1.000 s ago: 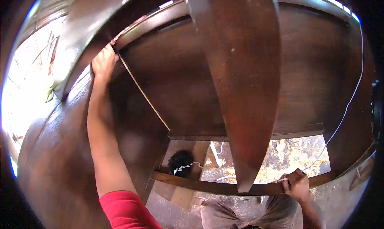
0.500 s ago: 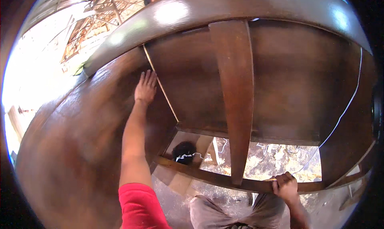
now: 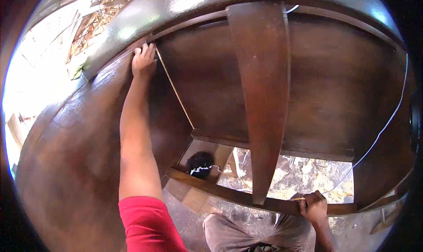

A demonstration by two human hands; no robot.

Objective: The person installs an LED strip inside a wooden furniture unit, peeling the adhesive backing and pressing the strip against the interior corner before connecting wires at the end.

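A large dark-brown wooden furniture body [image 3: 207, 89], with a curved shiny rim, stands in front of me. My left hand [image 3: 144, 63] is up at its inner upper left corner, beside the top of a pale thin strip [image 3: 174, 84]. The fingers there are bent; what they may hold is hidden. My right hand [image 3: 314, 207] is closed over the lower wooden rail [image 3: 233, 197]. A thin yellowish piece [image 3: 296, 199] sticks out to the left of that fist. A white cable [image 3: 376, 137] hangs from the upper right and runs down to the right hand.
A tapered wooden brace [image 3: 264, 84] crosses the opening from rim to rail. Through the gap shows a stained floor [image 3: 295, 177]. At the left of the gap is a dark, hair-like round shape [image 3: 200, 164] with a white twisted strand. My knees [image 3: 229, 230] are below the rail.
My left hand has moved up and slightly left, from lying flat on the panel to the upper corner with bent fingers. The right hand stays at the rail. The view has shifted slightly.
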